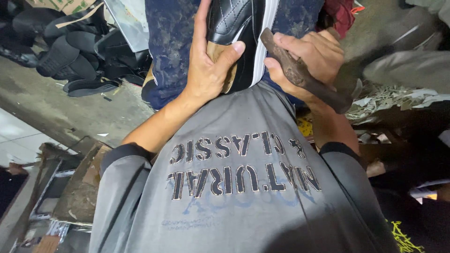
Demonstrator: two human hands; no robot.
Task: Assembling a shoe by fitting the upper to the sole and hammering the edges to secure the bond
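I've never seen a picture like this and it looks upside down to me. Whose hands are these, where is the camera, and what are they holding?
The camera sits on a person's head and looks down, so you see their own grey printed shirt and both arms. That is why the letters on it look flipped.

The left hand grips a black quilted leather shoe with a white stripe, resting on the lap, which is covered with dark blue speckled cloth. The thumb presses on the shoe's tan edge.

The right hand holds a brown wooden handle, probably of a tool; its working end cannot be seen.

At the far left, a pile of black shoe parts lies on the grey concrete floor. On the right lie pale paper scraps.
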